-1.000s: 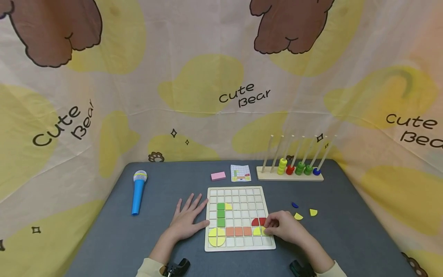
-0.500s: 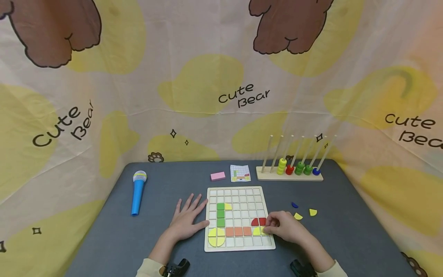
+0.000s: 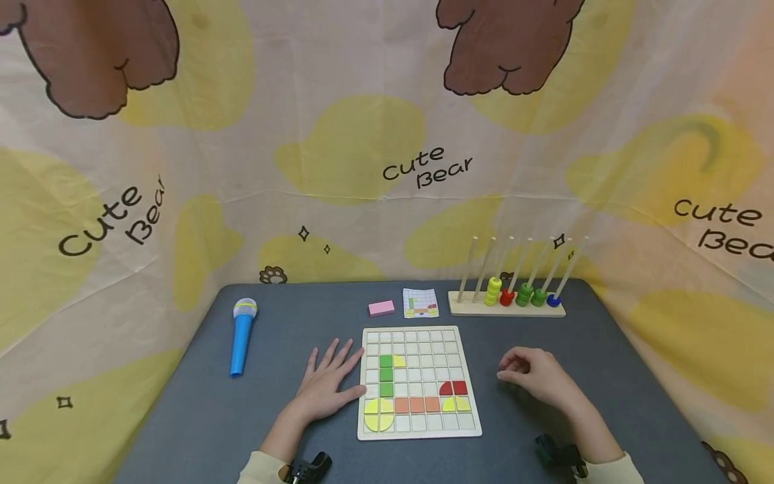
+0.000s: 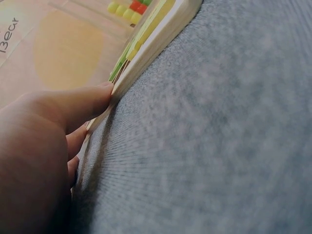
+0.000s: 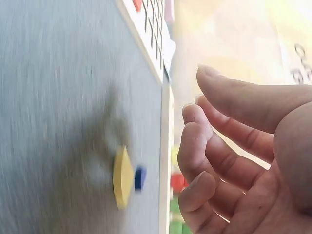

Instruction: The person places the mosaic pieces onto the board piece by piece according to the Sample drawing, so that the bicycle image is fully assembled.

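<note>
My left hand lies spread at the left edge of a white grid board, its thumb touching the rim. Green squares, orange squares, red pieces and yellow pieces sit in the board's cells. Two yellow pieces fill cells near its lower right. To the right of the board hovers my right hand, fingers loosely bent and holding nothing. Below it, in the right wrist view, a yellow piece and a small blue piece lie on the table; the hand covers them in the head view.
Behind the board are a pink block and a small pattern card. A peg stand with coloured beads stands at the back right. A blue toy microphone lies at the left, and a printed cloth hangs behind the table.
My right hand has left the yellow piece at the board's lower right and moved right and back, over the loose pieces. The left hand has stayed in place.
</note>
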Demonstrator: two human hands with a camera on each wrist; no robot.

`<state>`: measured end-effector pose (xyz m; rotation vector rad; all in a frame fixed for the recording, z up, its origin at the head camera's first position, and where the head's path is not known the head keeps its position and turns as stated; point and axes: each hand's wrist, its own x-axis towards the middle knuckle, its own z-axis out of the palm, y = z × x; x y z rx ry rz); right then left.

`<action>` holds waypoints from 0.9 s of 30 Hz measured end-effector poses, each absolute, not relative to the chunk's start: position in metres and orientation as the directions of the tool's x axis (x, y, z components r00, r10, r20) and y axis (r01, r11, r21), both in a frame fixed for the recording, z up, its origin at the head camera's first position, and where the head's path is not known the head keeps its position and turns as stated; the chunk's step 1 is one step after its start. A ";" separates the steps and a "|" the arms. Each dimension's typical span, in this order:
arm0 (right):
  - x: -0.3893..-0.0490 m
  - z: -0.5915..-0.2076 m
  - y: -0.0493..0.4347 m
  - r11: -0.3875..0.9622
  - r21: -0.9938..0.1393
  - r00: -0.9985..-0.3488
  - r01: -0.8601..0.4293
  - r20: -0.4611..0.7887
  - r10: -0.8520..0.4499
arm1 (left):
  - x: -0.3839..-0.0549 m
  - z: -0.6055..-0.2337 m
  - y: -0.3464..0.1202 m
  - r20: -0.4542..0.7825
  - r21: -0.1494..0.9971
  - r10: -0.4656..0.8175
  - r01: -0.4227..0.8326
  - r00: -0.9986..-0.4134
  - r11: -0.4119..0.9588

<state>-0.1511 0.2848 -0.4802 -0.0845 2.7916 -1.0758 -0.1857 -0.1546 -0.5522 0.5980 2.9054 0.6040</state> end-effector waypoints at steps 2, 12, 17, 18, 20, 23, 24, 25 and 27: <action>-0.151 -0.479 0.297 0.744 -0.668 -0.990 0.000 -0.107 -0.096 | -0.186 -0.551 -0.154 -0.031 0.401 0.402 0.357 -0.915 0.844; -0.149 -0.483 0.344 0.770 -0.637 -0.994 0.035 -0.103 -0.040 | -0.185 -0.550 -0.154 -0.028 0.403 0.403 0.358 -0.915 0.842; -0.148 -0.490 0.361 0.806 -0.588 -0.994 0.063 -0.109 -0.001 | -0.185 -0.549 -0.154 -0.032 0.399 0.405 0.360 -0.914 0.844; -0.149 -0.491 0.364 0.818 -0.571 -0.992 0.075 -0.122 0.005 | -0.185 -0.549 -0.154 -0.033 0.399 0.405 0.359 -0.914 0.844; -0.150 -0.493 0.368 0.834 -0.542 -0.987 0.106 -0.157 0.024 | -0.185 -0.550 -0.154 -0.026 0.402 0.403 0.360 -0.915 0.842; -0.151 -0.496 0.373 0.845 -0.515 -0.977 0.140 -0.209 0.035 | -0.185 -0.551 -0.154 -0.030 0.401 0.401 0.356 -0.916 0.844; -0.151 -0.497 0.373 0.845 -0.515 -0.975 0.143 -0.218 0.032 | -0.185 -0.551 -0.154 -0.024 0.405 0.402 0.359 -0.915 0.841; -0.151 -0.499 0.374 0.842 -0.520 -0.975 0.145 -0.219 0.033 | -0.185 -0.551 -0.154 -0.026 0.405 0.401 0.357 -0.916 0.842; -0.151 -0.501 0.375 0.839 -0.526 -0.977 0.140 -0.212 0.031 | -0.185 -0.551 -0.154 -0.037 0.403 0.400 0.352 -0.916 0.845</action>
